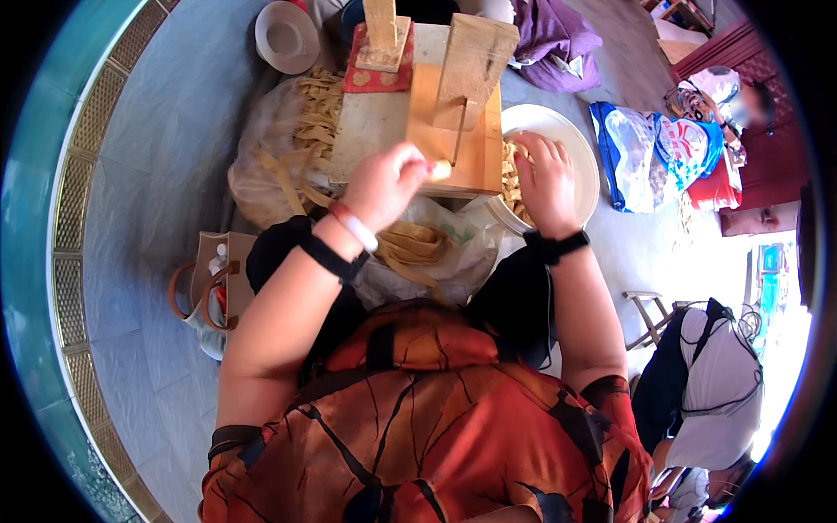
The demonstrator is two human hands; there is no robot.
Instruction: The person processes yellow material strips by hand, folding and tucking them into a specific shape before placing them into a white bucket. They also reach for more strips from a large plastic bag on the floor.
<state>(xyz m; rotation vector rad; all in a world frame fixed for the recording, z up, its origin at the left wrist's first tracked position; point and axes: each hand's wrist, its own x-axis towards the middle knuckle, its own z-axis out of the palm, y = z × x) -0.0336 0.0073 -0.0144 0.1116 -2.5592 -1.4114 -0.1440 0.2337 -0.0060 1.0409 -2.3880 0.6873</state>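
Note:
My left hand point(387, 178) pinches a small pale-yellow folded piece point(442, 170) between thumb and fingertips, over the near edge of a wooden board point(428, 140). On that board stands a wooden block point(472, 65) with a thin rod-like part point(460, 134) at its near side. My right hand point(549, 180) hangs over a white round tub point(585, 160), fingers spread, with no piece visible in it. Short pale-yellow pieces point(511, 180) lie in the tub. Between my knees, a coil of flat pale strip point(415, 243) rests on a plastic bag point(467, 238).
Left of the small table point(373, 124), a clear bag point(252, 176) holds long strips point(318, 124). Beyond are a white basin point(286, 36) and a second wooden stand point(384, 46). A handbag point(225, 261) is at left. People point(713, 98) and a printed bag point(654, 157) are at right.

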